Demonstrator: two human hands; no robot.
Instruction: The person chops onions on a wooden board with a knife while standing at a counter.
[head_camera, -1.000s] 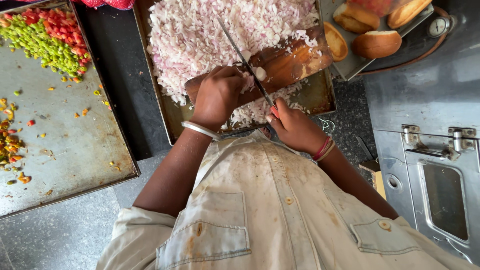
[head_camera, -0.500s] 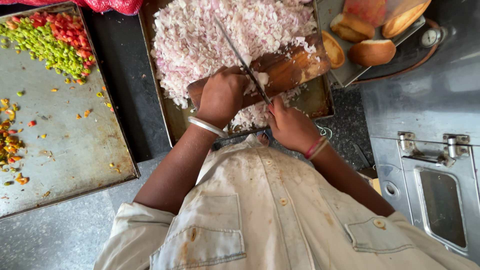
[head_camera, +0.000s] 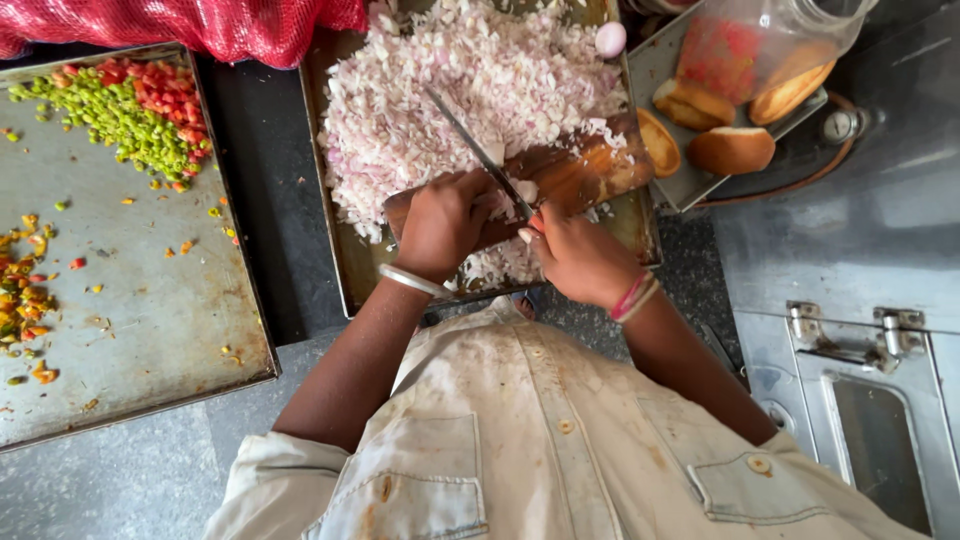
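Closest to you, below the stained pale shirt (head_camera: 560, 440), both forearms run forward and meet over the wooden cutting board (head_camera: 590, 168). Your left hand (head_camera: 440, 228), with a metal bangle (head_camera: 412, 282) on the wrist, is clenched knuckles-up on the near left end of the board. Its fingertips are tucked down beside a small pale onion piece (head_camera: 527, 190); you cannot tell whether they pinch it or only press beside it. Your right hand (head_camera: 580, 258), with red thread (head_camera: 632, 297) round the wrist, is closed on the handle of the knife (head_camera: 475, 148), and its thumb almost touches the left hand's fingers. The relation to mind is that the onion piece sits in the narrow gap between the two hands, right at the heel of the blade and just ahead of your left fingertips. From your right hand the knife's long axis runs away from you and to the left, crossing over the far side of your left hand, and its tip lies over the chopped onion heap (head_camera: 450, 90). That heap fills the far part of the metal tray (head_camera: 345, 270) on which the board rests. A whole peeled onion (head_camera: 610, 38) sits at the tray's far right corner. Well off to the right lie some buns (head_camera: 730, 150), and to the left is a second tray (head_camera: 150, 340) with chopped peppers (head_camera: 120, 105).
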